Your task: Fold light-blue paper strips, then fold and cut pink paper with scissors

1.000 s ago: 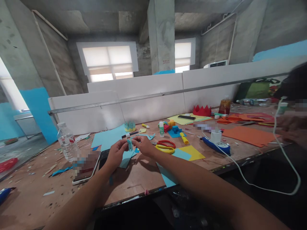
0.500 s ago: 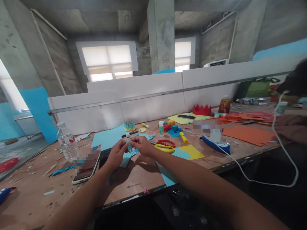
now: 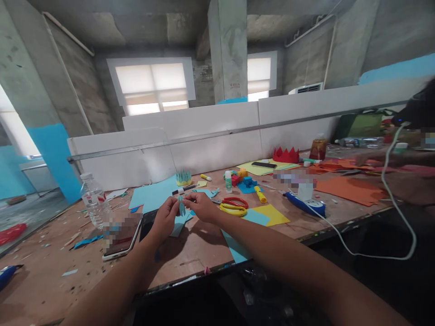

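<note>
Between my fingertips is a small light-blue paper piece (image 3: 182, 208), narrow and seemingly folded. My left hand (image 3: 165, 216) pinches it from the left. From the right, my right hand (image 3: 202, 206) grips its edge with thumb and forefinger. Below and behind the hands lie light-blue paper sheets (image 3: 178, 227). Just right of my right hand are scissors with red and yellow handles (image 3: 234, 209). A glue stick (image 3: 228, 182) stands upright behind them. Farther back sits a little blue and yellow paper crown (image 3: 184, 179).
Left of my arm are a phone (image 3: 124, 242) and a clear water bottle (image 3: 93, 201). To the right lie a yellow sheet (image 3: 271, 215), a blue glue gun (image 3: 305, 205) with a white cord, a red paper crown (image 3: 286, 155) and orange paper (image 3: 353, 190). A co-worker's hand (image 3: 369, 158) is at far right.
The light-blue paper piece has turned slightly between my fingers, and both hands stay nearly in place. At right, the co-worker's hand has come over the orange paper, and the cord has shifted.
</note>
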`<state>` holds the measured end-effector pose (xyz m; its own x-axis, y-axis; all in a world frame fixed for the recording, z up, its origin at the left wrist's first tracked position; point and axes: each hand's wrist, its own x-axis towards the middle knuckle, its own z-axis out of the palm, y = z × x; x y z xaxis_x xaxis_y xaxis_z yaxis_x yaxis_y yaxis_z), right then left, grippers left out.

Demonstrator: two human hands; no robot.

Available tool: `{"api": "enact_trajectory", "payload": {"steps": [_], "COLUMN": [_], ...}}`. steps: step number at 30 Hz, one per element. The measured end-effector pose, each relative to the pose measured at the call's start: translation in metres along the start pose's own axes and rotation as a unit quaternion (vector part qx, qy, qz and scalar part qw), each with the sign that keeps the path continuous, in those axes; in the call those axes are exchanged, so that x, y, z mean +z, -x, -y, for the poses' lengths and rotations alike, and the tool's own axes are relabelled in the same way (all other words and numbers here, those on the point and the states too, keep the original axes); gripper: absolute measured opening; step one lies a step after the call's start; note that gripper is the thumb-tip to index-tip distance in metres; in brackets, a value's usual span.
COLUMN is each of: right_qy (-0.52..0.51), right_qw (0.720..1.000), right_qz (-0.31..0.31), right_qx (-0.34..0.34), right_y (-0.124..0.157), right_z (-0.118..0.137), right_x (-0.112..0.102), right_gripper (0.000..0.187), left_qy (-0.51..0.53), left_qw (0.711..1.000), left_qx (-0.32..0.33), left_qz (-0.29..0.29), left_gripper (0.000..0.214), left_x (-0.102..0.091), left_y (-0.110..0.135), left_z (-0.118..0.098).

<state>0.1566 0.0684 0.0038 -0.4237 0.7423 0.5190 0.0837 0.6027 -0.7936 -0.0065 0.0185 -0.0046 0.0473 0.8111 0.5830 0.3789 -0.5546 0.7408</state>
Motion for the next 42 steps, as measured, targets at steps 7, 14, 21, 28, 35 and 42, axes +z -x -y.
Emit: {"api": "enact_trajectory", "payload": {"steps": [7,14,21,28,35,42], "right_qy": [0.017,0.05,0.111,0.142,0.17,0.111], "right_qw": [1.0,0.997,0.988,0.981,0.974,0.982], "right_qz": [-0.009,0.007,0.031,0.009,-0.019,0.008], "right_qx": [-0.007,-0.06,-0.105,-0.128,-0.151,-0.151], "right_y": [0.001,0.007,0.016,0.018,0.019,0.02], "right_z": [0.0,0.008,0.017,0.019,0.021,0.019], "right_x": [0.002,0.004,0.006,0.011,0.012,0.012], "right_gripper": [0.017,0.018,0.016,0.017,0.025,0.029], "left_qy": [-0.03,-0.048,-0.08,-0.104,-0.114,-0.12], "left_qw": [0.999,0.999,0.996,0.993,0.992,0.99], "left_qx": [-0.002,-0.006,0.005,0.028,0.034,0.032], "left_qz": [-0.015,-0.009,-0.027,-0.043,-0.044,-0.062], "left_gripper": [0.03,0.036,0.036,0.033,0.038,0.035], "left_x": [0.003,0.005,0.007,0.009,0.011,0.011], "left_y": [0.002,0.007,0.009,0.009,0.013,0.013], "left_z": [-0.008,-0.006,-0.012,-0.017,-0.018,-0.018]}}
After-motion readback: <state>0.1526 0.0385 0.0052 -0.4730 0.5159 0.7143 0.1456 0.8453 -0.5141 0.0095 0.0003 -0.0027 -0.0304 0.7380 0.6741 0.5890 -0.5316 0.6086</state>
